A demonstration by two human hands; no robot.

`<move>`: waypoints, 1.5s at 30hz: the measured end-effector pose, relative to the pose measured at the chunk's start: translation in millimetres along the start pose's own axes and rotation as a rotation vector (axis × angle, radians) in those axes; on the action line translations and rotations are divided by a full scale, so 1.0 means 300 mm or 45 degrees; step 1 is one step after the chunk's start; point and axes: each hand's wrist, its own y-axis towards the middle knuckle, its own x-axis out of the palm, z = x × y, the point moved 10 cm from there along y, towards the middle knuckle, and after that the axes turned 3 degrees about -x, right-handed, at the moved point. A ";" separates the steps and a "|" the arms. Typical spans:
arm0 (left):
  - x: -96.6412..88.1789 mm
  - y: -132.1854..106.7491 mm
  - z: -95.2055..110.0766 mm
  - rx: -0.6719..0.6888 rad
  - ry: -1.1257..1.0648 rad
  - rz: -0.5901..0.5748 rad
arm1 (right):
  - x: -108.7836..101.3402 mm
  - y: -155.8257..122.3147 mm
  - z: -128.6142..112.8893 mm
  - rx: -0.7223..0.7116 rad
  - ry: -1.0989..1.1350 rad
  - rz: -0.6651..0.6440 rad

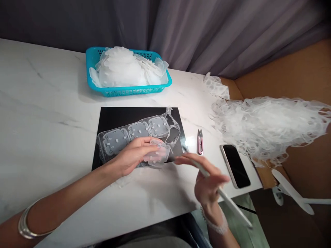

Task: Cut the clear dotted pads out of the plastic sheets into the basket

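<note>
My left hand (137,153) pinches a clear, rounded plastic-like piece (157,155) between thumb and fingers, over the front of a black mat (116,115). Under and behind it lies a translucent moulded sheet (139,131) with several rounded panels in a row and a loose, torn-looking edge at the right. To the right, my right hand (207,177) holds a slim, pale pen-like tool (234,206) between thumb and fingers. Its dark tip points at the mat's right edge, apart from the held piece.
A blue basket (134,91) heaped with translucent pieces stands at the back. Pink-handled thread snips (200,143) and a phone (236,166) lie to the right. Beyond them, a large tangle of clear scrap (269,124) spills over a cardboard box (289,75).
</note>
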 end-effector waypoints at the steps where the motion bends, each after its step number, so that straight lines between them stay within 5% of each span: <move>1: 0.003 -0.002 0.000 0.018 0.052 0.003 | -0.028 0.012 0.041 0.124 -0.035 0.085; 3: 0.008 -0.007 0.010 0.068 0.149 0.019 | -0.028 0.044 0.097 0.312 -0.141 0.088; 5: 0.011 -0.013 0.026 0.124 0.257 0.047 | 0.037 0.079 0.126 0.406 -0.148 -0.078; 9: 0.022 -0.031 0.051 0.230 0.543 0.115 | 0.143 0.104 0.162 0.434 0.012 -0.230; 14: 0.028 -0.085 0.112 0.451 0.714 0.266 | 0.048 0.125 0.182 0.230 -0.388 -0.031; 21: 0.007 -0.073 0.087 0.110 0.013 0.068 | -0.114 0.138 0.092 0.198 -0.524 0.158; 23: 0.011 -0.076 0.094 0.090 -0.092 0.045 | -0.086 0.124 0.076 0.282 -0.338 0.140; 27: 0.024 -0.082 0.100 0.098 -0.212 -0.009 | 0.078 0.090 0.099 0.552 0.328 -0.085; 30: -0.002 -0.080 0.074 0.042 -0.284 0.048 | 0.098 0.094 0.118 0.603 0.562 0.001; 36: -0.027 -0.076 0.032 -0.128 -0.472 0.089 | 0.009 0.103 0.045 0.375 0.251 0.256; 41: 0.058 -0.092 0.042 -0.210 -0.616 -0.203 | 0.127 0.088 -0.048 0.230 0.163 -0.166; 45: 0.040 -0.095 0.034 -0.145 -0.586 -0.105 | -0.018 0.082 0.015 0.261 0.304 0.235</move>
